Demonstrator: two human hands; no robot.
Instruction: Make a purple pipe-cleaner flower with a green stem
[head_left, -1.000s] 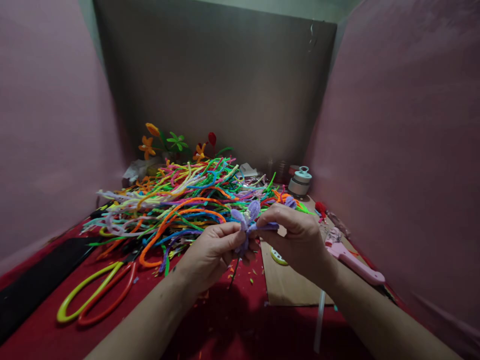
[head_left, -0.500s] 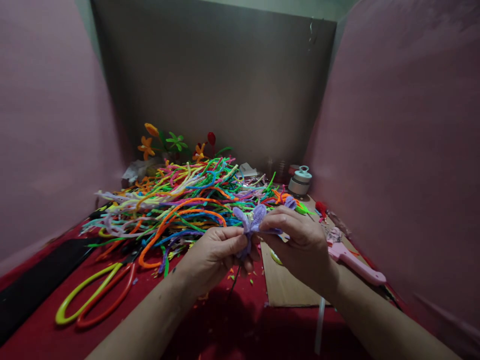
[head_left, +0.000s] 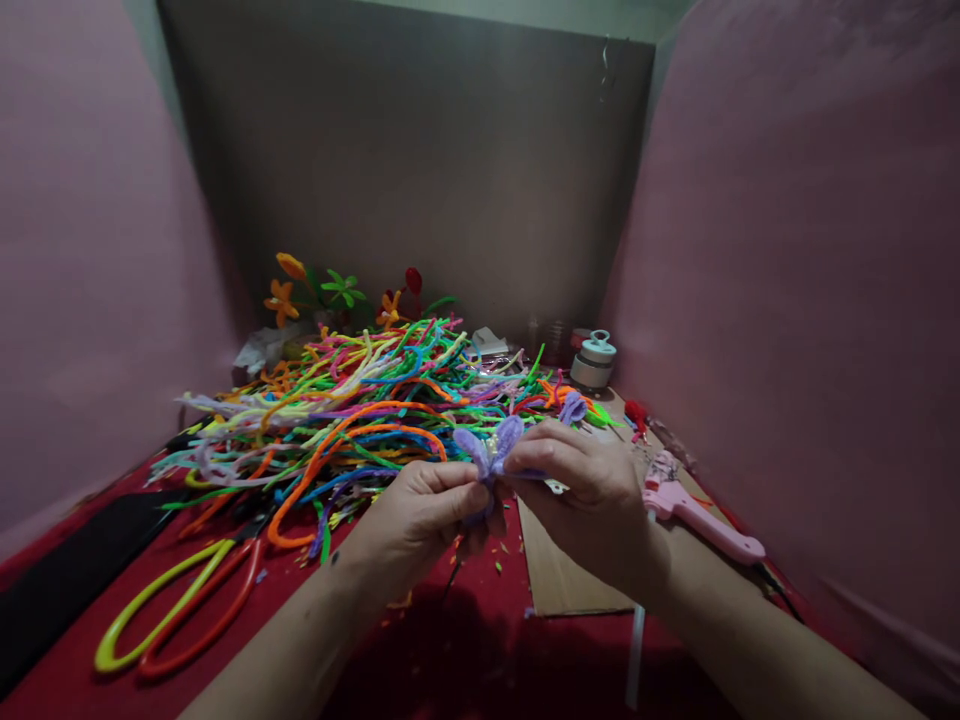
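Note:
A purple pipe-cleaner flower (head_left: 469, 442) is held between both hands in the middle of the view, with small pale beads at its centre. My left hand (head_left: 431, 510) pinches its base and lower petals between thumb and fingers. From the other side, my right hand (head_left: 581, 485) grips a right-hand petal, its fingertips pressed together. Part of the flower is hidden behind the fingers. A thin dark stem (head_left: 451, 580) hangs below my left hand.
Behind the hands lies a large heap of colourful pipe cleaners (head_left: 352, 400). Scissors (head_left: 180, 610) with yellow and red handles rest at left, a pink glue gun (head_left: 697, 520) at right. A cardboard piece (head_left: 562, 580) lies under my right hand. Finished flowers (head_left: 281, 300) stand behind.
The whole scene has shifted slightly left in view. Both hands still hold the purple flower, which is turned a little, its petals at a slightly different angle.

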